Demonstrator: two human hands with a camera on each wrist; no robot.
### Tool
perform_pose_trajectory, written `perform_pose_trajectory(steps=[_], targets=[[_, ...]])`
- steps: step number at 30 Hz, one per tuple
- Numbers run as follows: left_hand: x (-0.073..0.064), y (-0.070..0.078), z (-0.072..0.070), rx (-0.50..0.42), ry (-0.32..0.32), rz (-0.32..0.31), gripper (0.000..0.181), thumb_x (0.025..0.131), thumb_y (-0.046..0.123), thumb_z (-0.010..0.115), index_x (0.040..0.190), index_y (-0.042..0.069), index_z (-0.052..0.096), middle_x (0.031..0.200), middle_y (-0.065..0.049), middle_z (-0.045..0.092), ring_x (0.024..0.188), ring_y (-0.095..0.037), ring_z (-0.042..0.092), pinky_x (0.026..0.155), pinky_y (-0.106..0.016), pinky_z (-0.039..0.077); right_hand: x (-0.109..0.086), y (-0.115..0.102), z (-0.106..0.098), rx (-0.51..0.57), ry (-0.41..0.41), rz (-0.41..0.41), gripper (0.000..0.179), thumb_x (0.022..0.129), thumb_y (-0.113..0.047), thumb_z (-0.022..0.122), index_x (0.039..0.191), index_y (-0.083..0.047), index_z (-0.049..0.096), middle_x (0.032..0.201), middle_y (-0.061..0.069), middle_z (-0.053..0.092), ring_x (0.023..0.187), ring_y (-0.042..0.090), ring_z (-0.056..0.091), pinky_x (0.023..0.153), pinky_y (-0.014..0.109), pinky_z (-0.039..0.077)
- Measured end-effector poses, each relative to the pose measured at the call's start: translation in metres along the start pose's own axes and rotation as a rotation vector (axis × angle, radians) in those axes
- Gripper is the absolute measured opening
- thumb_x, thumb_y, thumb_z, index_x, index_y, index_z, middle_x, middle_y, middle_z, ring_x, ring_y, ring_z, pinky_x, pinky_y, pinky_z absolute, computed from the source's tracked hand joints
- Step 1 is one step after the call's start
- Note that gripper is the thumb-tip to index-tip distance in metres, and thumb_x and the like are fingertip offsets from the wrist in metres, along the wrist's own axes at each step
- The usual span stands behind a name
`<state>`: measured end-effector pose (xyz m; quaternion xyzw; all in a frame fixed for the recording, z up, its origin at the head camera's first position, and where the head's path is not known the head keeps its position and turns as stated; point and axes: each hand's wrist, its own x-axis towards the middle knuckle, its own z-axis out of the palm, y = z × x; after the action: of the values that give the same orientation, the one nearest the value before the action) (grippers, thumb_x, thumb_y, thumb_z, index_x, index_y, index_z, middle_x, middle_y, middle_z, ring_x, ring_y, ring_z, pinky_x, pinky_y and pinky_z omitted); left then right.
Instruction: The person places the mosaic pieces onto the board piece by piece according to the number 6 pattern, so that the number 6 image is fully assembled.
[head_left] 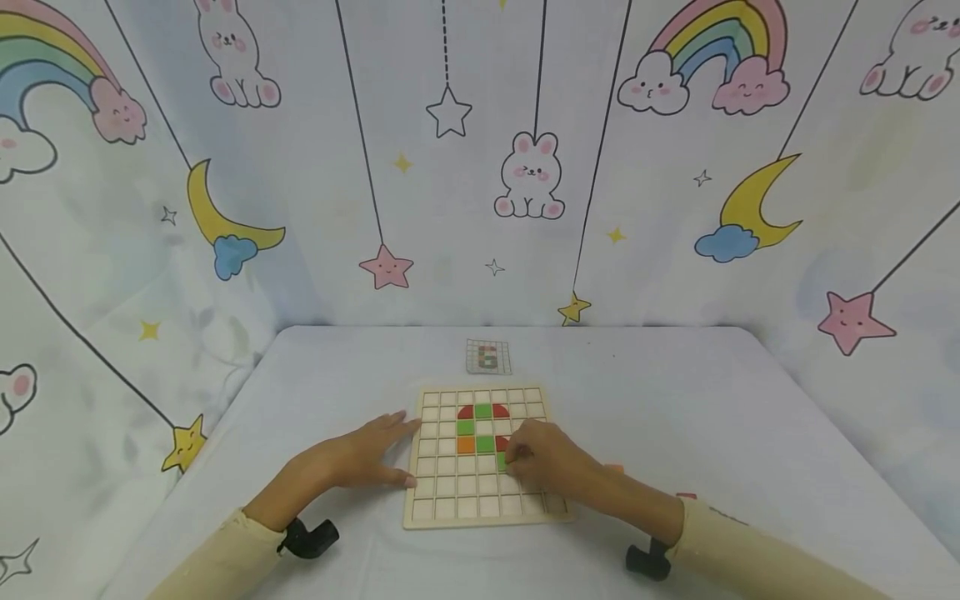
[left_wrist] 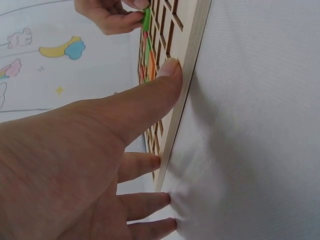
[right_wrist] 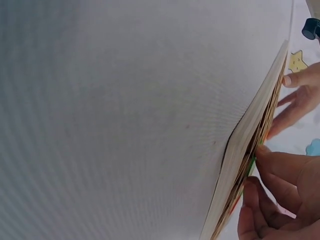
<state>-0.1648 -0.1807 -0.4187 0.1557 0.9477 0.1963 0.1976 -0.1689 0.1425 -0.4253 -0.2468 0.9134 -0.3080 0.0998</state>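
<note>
We see a green tile (head_left: 502,463) at the gridded board (head_left: 467,485), between 4 and 5 o'clock of its middle cell; whether it is fully seated, we cannot tell. The right hand (head_left: 551,457) has it in a nearly closed grip, thumb and fingertips pinching it. Just at the tile's 12 o'clock lies a rounded red tile (head_left: 502,443), and at its 10 o'clock an orange tile (head_left: 466,445). We judge the step in hand to be building the lower part of the figure shown on the card (head_left: 487,357), which lies beyond the board at 12 o'clock. The next move, we think, calls for squaring the tile to its cell, pressing it flat and releasing cleanly. At the board's 9 o'clock edge the left hand (head_left: 360,454) touches with a spread grip, pinching nothing. Between 3 and 4 o'clock on the desk (head_left: 375,367), we spot a loose orange piece (head_left: 614,469) and a loose red piece (head_left: 686,496), both partly hidden
</note>
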Motion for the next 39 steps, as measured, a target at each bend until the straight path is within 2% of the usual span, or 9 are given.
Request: perform_pose_trajectory(steps=[11,19,24,28,33,39], targets=[[-0.001,0.002,-0.002,0.010,-0.012,-0.002,0.094,0.089,0.053,0.082,0.165,0.018,0.038,0.173,-0.020,0.026,0.160,-0.043,0.023,0.125,-0.064,0.028,-0.001,0.008,0.001,-0.062,0.018,-0.031,0.011,0.092,-0.007,0.081,0.098,-0.016,0.080,0.096,-0.008,0.065,0.092,0.010,0.058,0.084,0.031,0.058],[0.000,0.002,-0.002,0.007,-0.008,-0.006,0.094,0.089,0.053,0.082,0.165,0.019,0.038,0.173,-0.019,0.026,0.160,-0.041,0.024,0.125,-0.063,0.029,-0.012,0.024,-0.016,0.037,0.058,0.122,0.015,0.092,-0.014,0.081,0.104,-0.020,0.076,0.102,-0.008,0.066,0.097,0.013,0.060,0.089,0.037,0.055],[0.001,0.001,-0.001,0.002,-0.006,0.001,0.095,0.089,0.053,0.082,0.165,0.019,0.038,0.173,-0.019,0.026,0.160,-0.041,0.024,0.126,-0.062,0.028,-0.020,0.042,-0.030,0.021,0.106,0.154,0.026,0.091,-0.018,0.084,0.115,-0.019,0.075,0.107,-0.008,0.068,0.101,0.012,0.061,0.092,0.036,0.056],[0.001,0.001,-0.001,-0.004,-0.005,0.006,0.095,0.089,0.054,0.082,0.165,0.018,0.038,0.173,-0.020,0.026,0.160,-0.042,0.024,0.125,-0.063,0.028,-0.029,0.057,-0.043,0.010,0.133,0.194,0.035,0.091,-0.024,0.085,0.123,-0.021,0.073,0.116,-0.007,0.069,0.109,0.014,0.063,0.100,0.042,0.057],[0.000,0.002,-0.002,-0.006,-0.010,0.005,0.095,0.088,0.054,0.082,0.165,0.018,0.038,0.172,-0.021,0.026,0.160,-0.043,0.024,0.125,-0.064,0.028,-0.042,0.075,-0.055,0.048,0.128,0.233,0.042,0.091,-0.027,0.085,0.129,-0.016,0.070,0.122,-0.001,0.070,0.116,0.021,0.064,0.104,0.048,0.056],[-0.001,0.002,-0.002,-0.005,-0.006,0.015,0.096,0.088,0.053,0.083,0.165,0.015,0.038,0.172,-0.022,0.027,0.159,-0.045,0.025,0.124,-0.065,0.029,-0.059,0.095,-0.061,0.024,0.113,0.277,0.049,0.087,-0.031,0.088,0.130,-0.014,0.069,0.125,0.002,0.070,0.120,0.026,0.064,0.107,0.052,0.054]])
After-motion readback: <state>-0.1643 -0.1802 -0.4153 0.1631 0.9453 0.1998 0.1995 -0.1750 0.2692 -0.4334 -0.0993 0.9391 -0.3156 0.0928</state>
